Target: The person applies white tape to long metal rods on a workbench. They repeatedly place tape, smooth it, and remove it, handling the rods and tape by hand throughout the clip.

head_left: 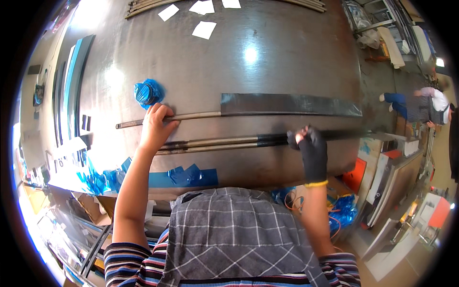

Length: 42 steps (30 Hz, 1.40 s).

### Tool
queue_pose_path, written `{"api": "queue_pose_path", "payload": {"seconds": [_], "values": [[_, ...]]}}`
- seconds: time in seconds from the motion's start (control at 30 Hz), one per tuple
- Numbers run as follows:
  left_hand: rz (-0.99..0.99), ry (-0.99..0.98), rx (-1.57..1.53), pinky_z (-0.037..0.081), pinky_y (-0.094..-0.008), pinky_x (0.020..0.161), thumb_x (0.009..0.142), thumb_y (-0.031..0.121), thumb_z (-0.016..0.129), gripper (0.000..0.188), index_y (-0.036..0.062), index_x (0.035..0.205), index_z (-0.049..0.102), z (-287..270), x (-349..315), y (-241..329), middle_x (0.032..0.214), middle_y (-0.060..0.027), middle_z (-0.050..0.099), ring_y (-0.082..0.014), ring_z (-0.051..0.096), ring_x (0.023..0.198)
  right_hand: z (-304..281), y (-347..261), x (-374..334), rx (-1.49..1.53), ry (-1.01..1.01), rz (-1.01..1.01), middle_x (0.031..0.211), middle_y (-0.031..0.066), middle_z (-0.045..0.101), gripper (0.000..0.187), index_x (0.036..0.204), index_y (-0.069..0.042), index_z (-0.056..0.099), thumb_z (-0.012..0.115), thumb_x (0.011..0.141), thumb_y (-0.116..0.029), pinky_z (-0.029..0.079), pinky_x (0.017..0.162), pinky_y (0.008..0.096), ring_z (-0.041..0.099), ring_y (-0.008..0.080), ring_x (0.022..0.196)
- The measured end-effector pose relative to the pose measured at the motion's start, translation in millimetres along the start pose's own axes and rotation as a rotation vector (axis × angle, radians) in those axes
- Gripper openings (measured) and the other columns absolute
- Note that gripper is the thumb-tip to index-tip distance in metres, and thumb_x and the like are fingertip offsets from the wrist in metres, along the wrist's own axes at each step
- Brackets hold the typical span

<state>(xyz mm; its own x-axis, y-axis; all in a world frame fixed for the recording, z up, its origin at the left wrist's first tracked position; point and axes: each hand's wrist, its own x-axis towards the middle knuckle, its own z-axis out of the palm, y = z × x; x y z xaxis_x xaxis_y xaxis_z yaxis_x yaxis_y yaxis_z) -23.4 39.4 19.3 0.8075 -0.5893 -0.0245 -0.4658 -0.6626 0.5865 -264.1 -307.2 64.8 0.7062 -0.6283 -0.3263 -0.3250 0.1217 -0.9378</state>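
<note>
One bare left hand [157, 125]: fingers and thumb astride a slim brownish metal rod [201, 115], grip unclear.
Black-gloved right hand [313, 149]: fingers curled, cannot tell whether holding anything.
Rod: across grey metal desk [287, 67].
</note>
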Motion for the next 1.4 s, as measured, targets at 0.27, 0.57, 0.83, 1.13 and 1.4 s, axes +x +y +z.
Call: {"api": "queue_pose_path", "payload": {"seconds": [0.27,0.57,0.83,1.13,1.4], "values": [[-0.025,0.077,0.085,0.046,-0.0427,0.082,0.066,0.014,0.085,0.03,0.0088,0.087,0.064,12,0,10,0.09,-0.0073,0.058,-0.0312,0.055,0.091,83,-55,112,-0.358,-0.343,0.006,0.07,0.0031,0.059,0.017,0.08,-0.003,0.06,0.063,0.089,-0.017,0.047,0.068,0.0274,0.055,0.0094,0.068],[-0.036,0.108,0.109,0.044,-0.0427,0.084,0.065,0.015,0.086,0.031,0.0101,0.085,0.062,17,-5,9,0.09,-0.0062,0.058,-0.0309,0.055,0.093,114,-48,163,-0.836,-0.614,-0.281,0.076,0.0152,0.065,0.029,0.086,-0.002,0.073,0.061,0.086,-0.028,0.048,0.067,0.0378,0.057,0.025,0.064],[-0.021,0.094,0.102,0.043,-0.0424,0.085,0.066,0.018,0.086,0.031,0.0108,0.085,0.062,15,-2,10,0.09,-0.0059,0.057,-0.0303,0.054,0.094,138,-26,198,-1.286,-0.967,-0.437,0.082,0.0188,0.066,0.018,0.082,-0.002,0.07,0.061,0.081,-0.018,0.048,0.064,0.0366,0.062,0.0314,0.069],[-0.017,0.089,0.104,0.043,-0.0417,0.085,0.067,0.019,0.086,0.031,0.0108,0.085,0.061,13,-2,10,0.089,-0.0058,0.056,-0.0297,0.054,0.093,130,-45,189,-0.876,-1.12,-0.679,0.086,0.0147,0.072,0.015,0.082,-0.003,0.073,0.064,0.079,-0.015,0.051,0.07,0.0363,0.065,0.0304,0.075],[-0.009,0.08,0.116,0.042,-0.0417,0.086,0.068,0.019,0.086,0.032,0.0105,0.086,0.061,14,-1,9,0.089,-0.006,0.056,-0.0297,0.054,0.093,126,-61,184,-0.86,-1.141,-0.601,0.086,0.0165,0.072,0.022,0.085,-0.001,0.075,0.064,0.079,-0.019,0.052,0.071,0.0349,0.068,0.0274,0.075]]}}
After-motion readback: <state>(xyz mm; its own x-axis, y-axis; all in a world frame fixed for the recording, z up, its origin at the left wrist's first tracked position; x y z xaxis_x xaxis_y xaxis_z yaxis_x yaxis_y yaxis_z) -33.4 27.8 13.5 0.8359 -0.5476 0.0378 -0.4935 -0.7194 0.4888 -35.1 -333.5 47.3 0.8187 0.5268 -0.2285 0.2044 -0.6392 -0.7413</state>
